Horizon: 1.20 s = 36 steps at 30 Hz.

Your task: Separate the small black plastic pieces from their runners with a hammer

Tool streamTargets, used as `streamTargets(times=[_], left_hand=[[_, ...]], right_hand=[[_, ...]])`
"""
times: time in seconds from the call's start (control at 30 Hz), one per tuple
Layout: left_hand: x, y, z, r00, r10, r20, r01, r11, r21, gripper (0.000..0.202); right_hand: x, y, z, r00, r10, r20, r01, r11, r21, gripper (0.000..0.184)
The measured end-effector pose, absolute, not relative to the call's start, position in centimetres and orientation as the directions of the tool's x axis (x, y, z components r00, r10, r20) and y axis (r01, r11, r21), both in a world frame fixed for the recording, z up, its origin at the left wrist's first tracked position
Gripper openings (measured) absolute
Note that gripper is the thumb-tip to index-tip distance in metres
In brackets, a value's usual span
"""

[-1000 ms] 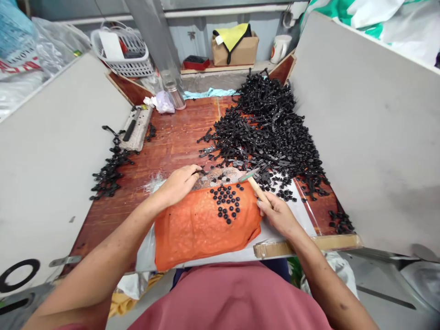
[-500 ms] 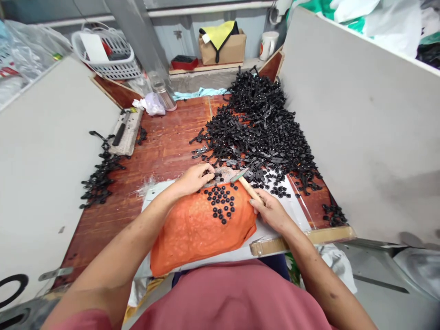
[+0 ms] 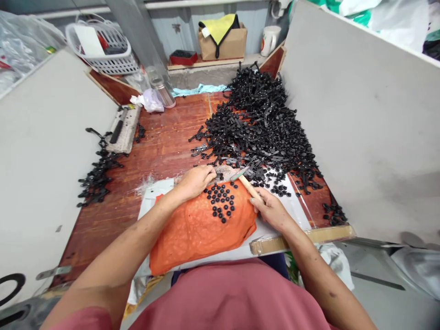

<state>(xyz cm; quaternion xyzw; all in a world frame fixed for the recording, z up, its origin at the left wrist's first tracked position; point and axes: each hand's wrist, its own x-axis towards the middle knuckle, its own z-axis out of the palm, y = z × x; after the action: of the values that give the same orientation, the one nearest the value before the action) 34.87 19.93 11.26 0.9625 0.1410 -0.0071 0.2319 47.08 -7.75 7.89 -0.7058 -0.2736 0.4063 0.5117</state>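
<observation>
Many black discs [image 3: 222, 200] lay on an orange cloth [image 3: 192, 233], between the two hands. The right hand [image 3: 270, 208] was closed around the wooden handle of a hammer [image 3: 248, 187], whose head sat over or on a slab [image 3: 227, 171] just beyond the cloth. The left hand [image 3: 196, 182] had its fingers curled at the slab's near side; whether they gripped a part could not be told. Behind the hammer, a pile [image 3: 264, 123] of black parts covered the table's [image 3: 161, 133] right side.
</observation>
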Motion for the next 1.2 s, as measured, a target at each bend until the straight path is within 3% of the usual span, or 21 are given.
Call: streamTargets(times=[0.23,0.5,0.97,1.1,1.2], left_hand=[[34.6,19.4,11.3,0.962,0.257,-0.091,0.272,-0.895,0.354,0.029],[34.3,19.6,10.9,0.968,0.248,-0.04,0.243,-0.882,0.404,0.029],[34.7,18.6,11.8,0.955,0.285,-0.084,0.297,-0.918,0.262,0.027],[34.6,18.4,11.7,0.95,0.297,-0.093,0.312,-0.917,0.249,0.025],[34.3,18.3,11.2,0.954,0.298,-0.041,0.299,-0.92,0.253,0.024]], right_hand=[[47.1,-7.7,8.2,0.534,0.797,-0.281,0.015,-0.341,-0.94,0.027],[47.0,-7.7,8.0,0.543,0.793,-0.275,0.019,-0.338,-0.941,0.029],[47.0,-8.0,8.0,0.531,0.805,-0.265,0.081,-0.359,-0.93,0.036],[47.0,-8.1,8.9,0.558,0.808,-0.189,0.242,-0.376,-0.894,0.034],[47.1,-8.0,10.8,0.597,0.796,-0.095,0.466,-0.441,-0.767,0.035]])
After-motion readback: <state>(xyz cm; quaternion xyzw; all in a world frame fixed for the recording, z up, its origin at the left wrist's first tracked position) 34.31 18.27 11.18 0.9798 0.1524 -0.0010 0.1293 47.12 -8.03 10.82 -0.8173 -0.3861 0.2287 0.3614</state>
